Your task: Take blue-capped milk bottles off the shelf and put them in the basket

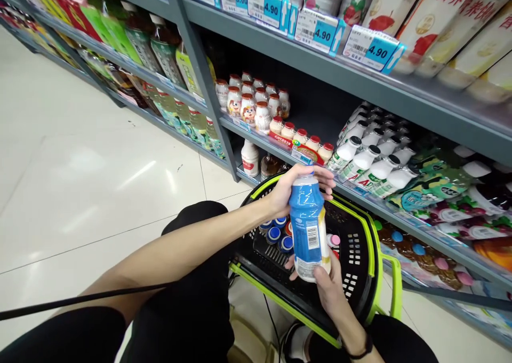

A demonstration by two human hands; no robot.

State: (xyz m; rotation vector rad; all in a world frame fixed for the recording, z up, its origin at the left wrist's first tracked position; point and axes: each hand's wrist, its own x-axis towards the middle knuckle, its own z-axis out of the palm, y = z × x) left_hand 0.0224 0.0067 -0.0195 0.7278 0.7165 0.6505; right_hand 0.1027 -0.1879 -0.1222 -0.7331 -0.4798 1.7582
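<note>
A large blue and white bottle (306, 227) with a barcode label is held between both hands above a black basket with lime-green edges (372, 235). My left hand (286, 187) is wrapped round its top near the blue cap, fingers reaching behind it. Lower down, my right hand (330, 285) grips the base, thumb on the near side. Inside the basket, several blue-capped bottles (280, 235) stand left of the held bottle, and a pink-capped bottle (333, 240) shows to its right.
Grey store shelves (320, 58) run across the back. Small red-capped bottles (248, 104), black-capped white bottles (360, 160) and bagged drinks (428, 192) fill the middle level. Pale floor tiles (100, 181) lie at left. My knees flank the basket.
</note>
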